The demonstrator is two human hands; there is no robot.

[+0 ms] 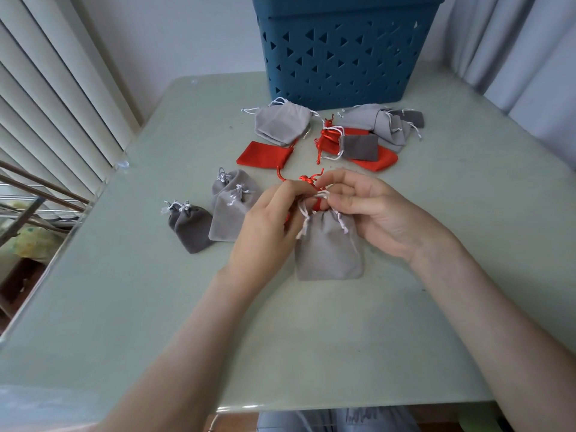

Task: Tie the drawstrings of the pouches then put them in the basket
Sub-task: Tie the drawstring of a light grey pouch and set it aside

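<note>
A light grey pouch (328,247) lies in the middle of the pale green table (156,307), its mouth gathered. My left hand (268,222) and my right hand (374,213) meet over its top, both pinching its white drawstrings. A red pouch is mostly hidden beneath my fingers; only its red cord (307,179) shows. The blue basket (343,48) stands at the far edge of the table.
Tied grey pouches (215,213) lie left of my hands. Further back sit a red pouch (265,154), a light grey pouch (280,124) and a heap of red and grey pouches (371,135). The table's left edge borders window blinds.
</note>
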